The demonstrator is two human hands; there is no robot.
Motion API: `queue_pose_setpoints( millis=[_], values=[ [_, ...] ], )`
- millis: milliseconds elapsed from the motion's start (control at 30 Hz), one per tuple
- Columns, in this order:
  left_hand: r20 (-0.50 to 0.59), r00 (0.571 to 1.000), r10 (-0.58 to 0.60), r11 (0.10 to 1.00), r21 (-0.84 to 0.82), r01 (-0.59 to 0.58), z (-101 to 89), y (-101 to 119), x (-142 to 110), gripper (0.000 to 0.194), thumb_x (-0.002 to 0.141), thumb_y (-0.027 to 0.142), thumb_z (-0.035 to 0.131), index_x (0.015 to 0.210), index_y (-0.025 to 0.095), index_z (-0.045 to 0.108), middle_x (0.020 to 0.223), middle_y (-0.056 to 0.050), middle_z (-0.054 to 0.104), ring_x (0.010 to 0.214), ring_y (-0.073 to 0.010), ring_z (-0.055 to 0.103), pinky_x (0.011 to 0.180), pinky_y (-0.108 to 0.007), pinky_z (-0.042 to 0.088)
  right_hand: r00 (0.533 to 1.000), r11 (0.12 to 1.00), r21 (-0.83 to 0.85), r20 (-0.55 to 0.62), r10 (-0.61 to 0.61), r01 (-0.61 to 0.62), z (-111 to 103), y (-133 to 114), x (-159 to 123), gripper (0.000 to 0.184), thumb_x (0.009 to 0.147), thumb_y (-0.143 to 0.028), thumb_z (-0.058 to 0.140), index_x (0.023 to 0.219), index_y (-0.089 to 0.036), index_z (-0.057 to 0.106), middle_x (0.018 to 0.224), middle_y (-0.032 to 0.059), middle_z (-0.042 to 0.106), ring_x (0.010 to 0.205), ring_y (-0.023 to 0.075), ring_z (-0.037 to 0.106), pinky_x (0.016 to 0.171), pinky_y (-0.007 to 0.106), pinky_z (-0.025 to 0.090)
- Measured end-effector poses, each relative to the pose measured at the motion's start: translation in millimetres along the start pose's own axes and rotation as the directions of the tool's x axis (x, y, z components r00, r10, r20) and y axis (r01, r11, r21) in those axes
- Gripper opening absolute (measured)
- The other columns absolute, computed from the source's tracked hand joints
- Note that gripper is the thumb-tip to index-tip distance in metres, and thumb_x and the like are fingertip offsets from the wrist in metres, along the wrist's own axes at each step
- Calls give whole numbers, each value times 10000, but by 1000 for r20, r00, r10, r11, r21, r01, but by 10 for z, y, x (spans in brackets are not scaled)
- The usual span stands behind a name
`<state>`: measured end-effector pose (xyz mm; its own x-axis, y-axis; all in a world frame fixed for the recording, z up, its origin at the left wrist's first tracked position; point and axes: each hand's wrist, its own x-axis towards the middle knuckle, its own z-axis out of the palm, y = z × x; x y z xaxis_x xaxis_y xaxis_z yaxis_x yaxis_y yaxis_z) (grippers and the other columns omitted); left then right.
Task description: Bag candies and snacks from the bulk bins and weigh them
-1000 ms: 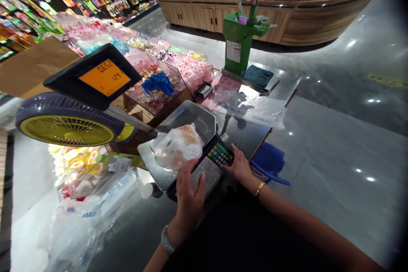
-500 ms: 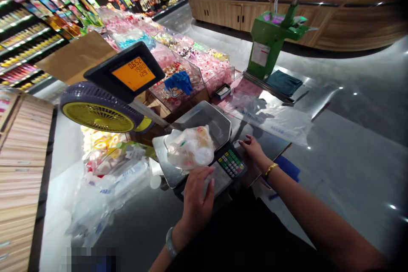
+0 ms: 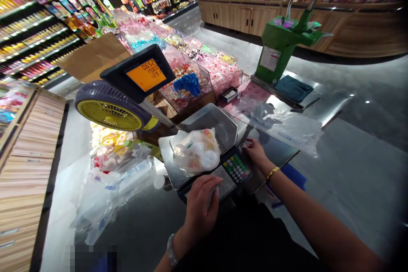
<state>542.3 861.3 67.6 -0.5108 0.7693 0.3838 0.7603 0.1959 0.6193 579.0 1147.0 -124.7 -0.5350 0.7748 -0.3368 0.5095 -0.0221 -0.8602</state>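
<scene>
A weighing scale (image 3: 165,165) with a metal tray carries a knotted white plastic bag (image 3: 199,153) with pale, rounded contents. Its orange display (image 3: 149,75) reads 0.652, 19.80 and 12.91. My left hand (image 3: 202,202) rests at the scale's front edge, beside the keypad (image 3: 236,168); its fingers are bent, the thumb stands apart, and it holds nothing. At the right end of the keypad is my right hand (image 3: 256,155), thumb and fingertips drawn together near a small whitish spot. What those fingers hold, if anything, is too small to make out.
Clear plastic bags (image 3: 280,125) lie on the counter to the right, and more bags (image 3: 111,191) hang at the left. Behind stand a green bag-sealing stand (image 3: 274,51), a dark cloth (image 3: 295,88), blue gloves (image 3: 188,84), a fan (image 3: 110,112) and candy bins (image 3: 219,70).
My right fingertips have drawn closer together at the scale's right end. The view has shifted slightly left, so everything sits farther right. The bag and the display reading stay the same.
</scene>
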Motion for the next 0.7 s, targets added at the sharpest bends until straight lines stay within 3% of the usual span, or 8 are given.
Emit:
queue_pose_setpoints(
  millis=[133,200,267,333,467,533,700],
  values=[
    [-97,995,35,988,151,-20,-138,-39,137,409,860,78,603,1239,228,568,1141,-88,660,1095,-226,605,953,-397,496,990,993,82,-123,-75,85,-251,-335,-57,514,708,-383,679,1168,-173,586,789,22,660,745,201,623,707,339,486],
    [-202,979,-39,929,352,110,-209,-113,304,459,854,190,665,1295,211,536,1224,-131,639,1178,-286,567,1024,-477,437,989,957,253,-85,-124,142,-298,-596,-129,534,688,-412,715,1153,-190,577,796,10,656,754,189,620,718,330,486],
    [-257,950,-175,802,523,290,-255,-215,503,663,793,361,746,1370,171,479,1328,-188,583,1263,-364,499,1084,-560,340,982,872,466,31,-186,150,-243,-880,-222,540,656,-412,759,1117,-203,571,776,-11,651,729,168,617,699,309,486],
    [-181,933,-310,713,605,354,-275,-319,681,738,731,460,779,1346,158,504,1292,-191,611,1247,-393,506,1090,-587,293,956,809,579,167,-240,102,-108,-1139,-304,542,635,-401,786,1092,-212,563,743,-33,643,664,143,600,641,283,480],
    [46,926,-376,733,625,267,-289,-435,827,348,813,342,695,1122,205,615,1070,-88,716,1076,-311,619,1047,-531,314,902,860,510,366,-228,11,217,-1481,-331,465,618,-330,794,1002,-214,561,594,-85,577,509,105,532,502,237,443],
    [61,937,-343,754,613,236,-300,-437,803,257,840,271,646,1089,220,610,1067,-62,719,1058,-280,626,1047,-505,306,892,888,460,402,-207,-2,342,-1568,-284,392,618,-272,790,935,-208,567,547,-96,546,478,98,522,472,224,438],
    [7,964,-267,794,568,216,-316,-404,698,268,825,212,628,1088,232,580,1052,-56,708,1052,-266,617,1063,-479,275,906,921,388,382,-184,23,504,-1655,-181,291,668,-191,755,903,-196,583,556,-83,557,423,79,491,397,195,377]
  ],
)
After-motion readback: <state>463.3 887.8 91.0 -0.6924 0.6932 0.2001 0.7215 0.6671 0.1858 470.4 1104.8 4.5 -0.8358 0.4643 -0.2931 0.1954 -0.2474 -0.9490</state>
